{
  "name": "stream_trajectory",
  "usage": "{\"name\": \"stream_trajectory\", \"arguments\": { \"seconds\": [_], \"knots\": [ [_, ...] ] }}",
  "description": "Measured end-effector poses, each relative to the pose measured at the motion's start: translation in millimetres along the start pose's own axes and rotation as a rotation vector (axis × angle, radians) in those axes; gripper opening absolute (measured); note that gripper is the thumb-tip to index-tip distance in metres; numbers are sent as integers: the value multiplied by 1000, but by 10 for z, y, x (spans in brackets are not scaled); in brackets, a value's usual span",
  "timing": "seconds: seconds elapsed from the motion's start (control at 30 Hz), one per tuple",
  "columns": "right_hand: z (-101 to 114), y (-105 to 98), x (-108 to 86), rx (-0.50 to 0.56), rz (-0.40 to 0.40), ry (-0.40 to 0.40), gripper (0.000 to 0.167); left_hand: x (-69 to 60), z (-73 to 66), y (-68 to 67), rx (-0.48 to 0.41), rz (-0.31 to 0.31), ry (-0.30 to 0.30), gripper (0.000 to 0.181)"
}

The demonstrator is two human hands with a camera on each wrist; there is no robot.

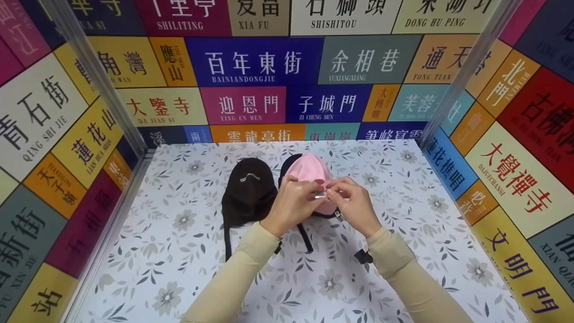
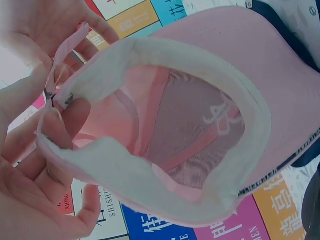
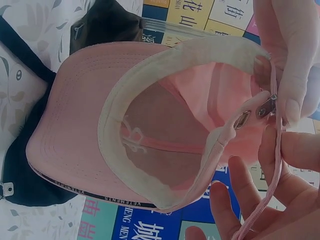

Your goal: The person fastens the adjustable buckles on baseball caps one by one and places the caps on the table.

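Observation:
A pink cap (image 1: 307,168) is held up by its back strap, its inside and white sweatband (image 2: 257,120) facing both wrist cameras. My left hand (image 1: 293,202) pinches the strap beside a small metal clasp (image 3: 266,106). With its fingertips my right hand (image 1: 354,204) pinches the pink strap (image 3: 272,192), whose loose end trails across the fingers in the right wrist view. A metal eyelet (image 3: 242,120) shows near the clasp. Under the pink cap lies a dark cap (image 1: 287,165), mostly hidden.
A black cap (image 1: 250,190) with a silver mark lies left of my left hand, its strap (image 1: 227,242) reaching toward me. Another dark strap (image 1: 306,237) lies between my forearms. Sign-printed walls (image 1: 251,60) enclose the floral tabletop (image 1: 166,269).

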State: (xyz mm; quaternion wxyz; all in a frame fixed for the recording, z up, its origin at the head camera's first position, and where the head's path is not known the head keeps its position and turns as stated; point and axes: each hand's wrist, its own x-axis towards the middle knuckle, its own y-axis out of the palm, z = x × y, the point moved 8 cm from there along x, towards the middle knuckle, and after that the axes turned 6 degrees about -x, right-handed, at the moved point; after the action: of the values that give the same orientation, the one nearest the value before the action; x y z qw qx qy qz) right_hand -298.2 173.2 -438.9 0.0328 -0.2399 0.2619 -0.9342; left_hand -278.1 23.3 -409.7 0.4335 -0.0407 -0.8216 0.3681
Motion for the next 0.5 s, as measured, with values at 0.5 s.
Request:
{"name": "stream_trajectory", "arguments": {
  "seconds": [0.5],
  "knots": [
    [356, -59, -55, 24, 6, 23, 12, 22, 7, 17, -101, -13, -51, 12]
  ]
}}
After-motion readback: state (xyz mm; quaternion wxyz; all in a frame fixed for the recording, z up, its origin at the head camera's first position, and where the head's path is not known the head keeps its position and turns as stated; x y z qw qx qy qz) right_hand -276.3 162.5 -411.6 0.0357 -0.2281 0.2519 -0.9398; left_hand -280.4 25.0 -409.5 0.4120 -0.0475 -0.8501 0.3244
